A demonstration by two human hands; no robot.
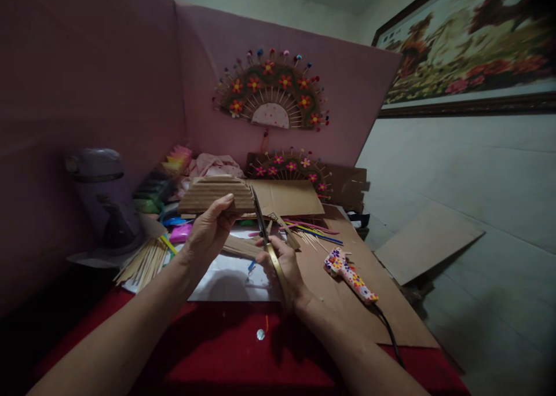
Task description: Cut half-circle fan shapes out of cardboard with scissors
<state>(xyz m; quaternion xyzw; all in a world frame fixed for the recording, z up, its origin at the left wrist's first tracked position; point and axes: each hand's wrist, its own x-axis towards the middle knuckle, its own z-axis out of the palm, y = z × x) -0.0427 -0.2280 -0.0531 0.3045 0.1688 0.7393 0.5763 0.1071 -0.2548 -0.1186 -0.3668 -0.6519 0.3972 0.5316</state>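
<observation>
A piece of corrugated cardboard (212, 190) with a rounded upper edge is pinched by my left hand (212, 225), thumb on its near face. My right hand (282, 266) grips a pair of scissors (262, 216) by the gold-coloured handles. The dark blades point up and lie along the right edge of the cardboard piece; whether they are cutting into it I cannot tell. Behind and to the right lies a flat cardboard sheet (289, 196). Under my hands are a cardboard strip (243, 246) and a white sheet (208, 286).
A flower-patterned glue gun (350, 275) with a black cord rests on cardboard at right. Wooden sticks (145, 264) and a purple bottle (104, 205) stand left. A decorated fan (269, 89) hangs on the pink panel; another fan (291, 167) stands below it. Red cloth (208, 349) covers the table.
</observation>
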